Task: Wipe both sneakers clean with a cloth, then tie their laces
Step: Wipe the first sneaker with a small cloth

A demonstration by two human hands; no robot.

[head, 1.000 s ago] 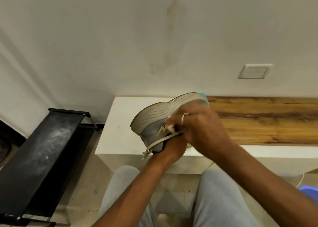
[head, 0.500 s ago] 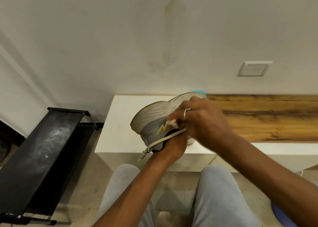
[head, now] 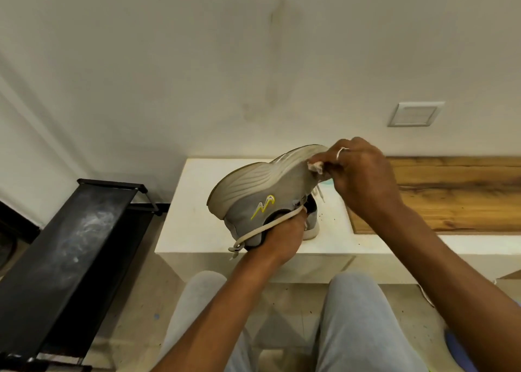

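At the far left, we see a black metal rack (head: 70,247) standing on the floor beside a white tabletop (head: 191,225), under a pale wall. Moving right, a grey sneaker (head: 253,202) is held above the tabletop's left part, tipped on its side so that its ribbed, off-white sole (head: 253,178) faces up and towards the wall. A yellow zigzag mark (head: 263,206) shows on its grey side. Our left hand (head: 282,239) holds the sneaker from below at the ankle opening; its grip is curled closed around that edge, with the fingers mostly hidden inside the shoe. A pale lace (head: 265,226) runs loose across this hand and hangs off the heel end, untied.

Further right, our right hand (head: 363,177) sits at the sneaker's toe end. Its grip is pressed together, pinching a small white cloth (head: 315,167) against the edge of the sole. A ring (head: 341,153) shows on one finger. Behind the held sneaker, a little of a second shoe (head: 311,228) rests on the tabletop, mostly hidden.

To the right, a wooden board (head: 456,197) lies on the tabletop along the wall, and a white wall plate (head: 415,114) sits above it. At the bottom, our knees in grey trousers (head: 352,323) face the tabletop.
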